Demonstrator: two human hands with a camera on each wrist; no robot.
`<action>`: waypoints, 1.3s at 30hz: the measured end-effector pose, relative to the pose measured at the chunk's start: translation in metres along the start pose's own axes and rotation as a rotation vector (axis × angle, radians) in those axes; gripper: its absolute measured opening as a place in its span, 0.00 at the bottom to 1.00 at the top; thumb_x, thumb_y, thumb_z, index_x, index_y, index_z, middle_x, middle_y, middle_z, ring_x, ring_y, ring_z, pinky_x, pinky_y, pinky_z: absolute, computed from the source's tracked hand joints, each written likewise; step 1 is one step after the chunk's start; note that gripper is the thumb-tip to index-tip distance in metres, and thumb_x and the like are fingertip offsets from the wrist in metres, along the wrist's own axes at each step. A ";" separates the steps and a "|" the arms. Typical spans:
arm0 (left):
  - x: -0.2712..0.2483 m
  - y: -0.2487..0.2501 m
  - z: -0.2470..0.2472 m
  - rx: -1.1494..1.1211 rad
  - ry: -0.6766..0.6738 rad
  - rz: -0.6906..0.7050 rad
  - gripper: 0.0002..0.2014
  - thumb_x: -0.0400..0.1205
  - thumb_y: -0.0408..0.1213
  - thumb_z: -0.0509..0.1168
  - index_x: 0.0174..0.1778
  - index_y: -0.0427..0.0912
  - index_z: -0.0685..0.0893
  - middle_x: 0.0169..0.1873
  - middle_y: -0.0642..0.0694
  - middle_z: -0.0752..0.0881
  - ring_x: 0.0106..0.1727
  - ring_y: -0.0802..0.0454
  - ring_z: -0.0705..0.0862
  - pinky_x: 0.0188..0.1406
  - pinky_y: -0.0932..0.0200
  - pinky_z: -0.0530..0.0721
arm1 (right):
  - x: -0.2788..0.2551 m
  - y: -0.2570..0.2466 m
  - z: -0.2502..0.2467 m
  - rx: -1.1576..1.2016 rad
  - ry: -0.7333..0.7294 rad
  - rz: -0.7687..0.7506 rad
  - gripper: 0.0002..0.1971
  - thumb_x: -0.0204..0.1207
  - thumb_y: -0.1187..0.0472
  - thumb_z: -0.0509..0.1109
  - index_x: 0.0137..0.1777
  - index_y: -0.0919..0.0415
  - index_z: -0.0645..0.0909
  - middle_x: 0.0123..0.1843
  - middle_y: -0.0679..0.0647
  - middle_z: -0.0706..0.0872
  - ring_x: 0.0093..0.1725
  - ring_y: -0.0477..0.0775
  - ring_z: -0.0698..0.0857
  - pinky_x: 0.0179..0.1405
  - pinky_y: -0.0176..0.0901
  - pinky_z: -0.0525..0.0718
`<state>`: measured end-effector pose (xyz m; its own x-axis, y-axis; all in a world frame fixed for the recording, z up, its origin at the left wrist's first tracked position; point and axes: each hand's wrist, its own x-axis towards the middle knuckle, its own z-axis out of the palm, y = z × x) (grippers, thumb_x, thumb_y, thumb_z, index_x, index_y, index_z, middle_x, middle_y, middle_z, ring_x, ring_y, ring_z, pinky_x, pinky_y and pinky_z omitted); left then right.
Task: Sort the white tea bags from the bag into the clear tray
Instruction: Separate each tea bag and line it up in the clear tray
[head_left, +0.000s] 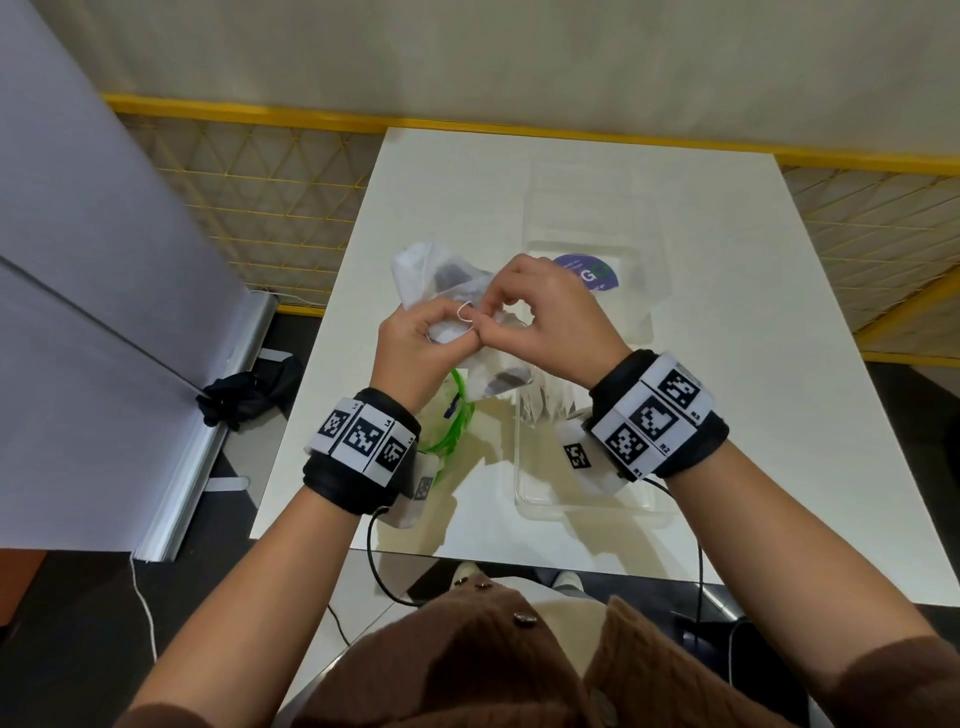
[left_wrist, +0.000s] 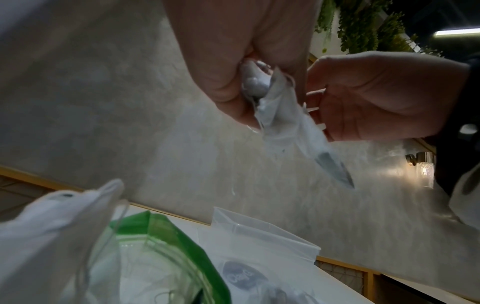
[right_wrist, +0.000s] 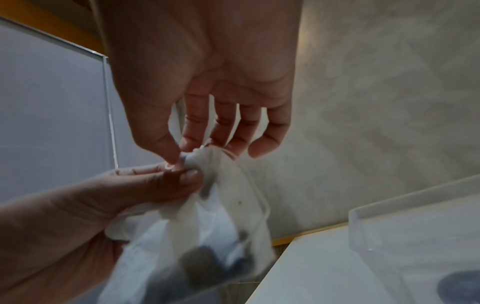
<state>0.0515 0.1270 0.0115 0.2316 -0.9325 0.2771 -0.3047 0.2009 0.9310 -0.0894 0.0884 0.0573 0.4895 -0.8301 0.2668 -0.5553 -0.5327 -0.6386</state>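
Observation:
Both hands hover over the white table (head_left: 779, 364) with a tangled bunch of white tea bags (head_left: 434, 275) between them. My left hand (head_left: 457, 335) grips the bunch (left_wrist: 280, 115) from below, its fingers curled round it. My right hand (head_left: 488, 319) pinches the top of one tea bag (right_wrist: 192, 160) with thumb and forefinger, beside a loop of string (head_left: 464, 313). One tea bag (head_left: 501, 376) dangles under the hands. The green-rimmed plastic bag (head_left: 454, 423) lies on the table below my left wrist. The clear tray (head_left: 587, 506) stands at the right, below my right wrist, with several white tea bags (head_left: 545, 408) inside.
A purple round sticker (head_left: 587, 273) shows through clear plastic at the tray's far end. A yellow mesh fence (head_left: 260, 171) runs behind and beside the table. A grey partition (head_left: 78, 312) stands at the left. Cables hang from both wrists off the table's near edge.

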 end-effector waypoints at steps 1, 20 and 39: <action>0.001 -0.001 0.000 0.003 -0.001 -0.010 0.09 0.68 0.33 0.76 0.35 0.51 0.85 0.28 0.74 0.84 0.29 0.76 0.78 0.33 0.81 0.70 | -0.001 0.000 0.000 0.031 -0.007 0.005 0.06 0.72 0.54 0.74 0.38 0.55 0.84 0.40 0.44 0.78 0.46 0.48 0.77 0.46 0.46 0.78; 0.004 -0.005 -0.008 -0.015 0.016 -0.140 0.08 0.72 0.31 0.75 0.36 0.49 0.87 0.35 0.60 0.86 0.38 0.74 0.81 0.47 0.70 0.77 | -0.016 0.001 -0.006 -0.015 -0.126 -0.238 0.08 0.68 0.51 0.70 0.39 0.54 0.88 0.50 0.50 0.82 0.56 0.54 0.72 0.59 0.50 0.73; 0.000 0.004 -0.017 -0.164 -0.058 -0.189 0.11 0.65 0.34 0.79 0.37 0.53 0.87 0.41 0.61 0.87 0.40 0.66 0.83 0.39 0.74 0.79 | 0.004 -0.014 -0.043 0.012 -0.150 0.153 0.06 0.69 0.68 0.69 0.43 0.58 0.84 0.40 0.51 0.87 0.39 0.50 0.86 0.40 0.34 0.83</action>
<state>0.0655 0.1331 0.0190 0.2158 -0.9727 0.0851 -0.1058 0.0633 0.9924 -0.1085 0.0860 0.0985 0.4950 -0.8671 0.0560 -0.6236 -0.3994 -0.6720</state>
